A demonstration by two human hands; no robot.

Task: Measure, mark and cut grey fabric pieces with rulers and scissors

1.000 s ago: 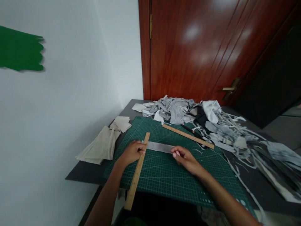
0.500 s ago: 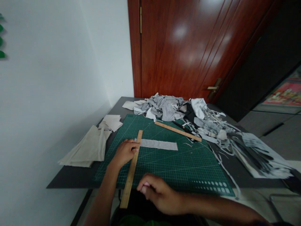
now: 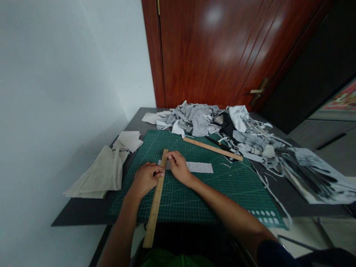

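A wooden ruler lies slanted over the green cutting mat, its near end jutting past the table's front edge. Crossing beneath it is a pale grey strip of fabric. My left hand presses the ruler from its left side, fingers bent and closed against the wood. My right hand reaches over the strip, with fingers closed in a pinch at the ruler's right edge near its far end. What those fingers hold, if anything, is too small to make out.
A second wooden ruler lies across the mat's far side, beside black-handled scissors. Fabric scraps heap up at the back, and folded cloth lies right. Cream fabric pieces sit left, near the wall.
My right hand has moved from the table's front edge, up and forward to the ruler's far end. My left hand stays on the ruler. The view has shifted slightly.
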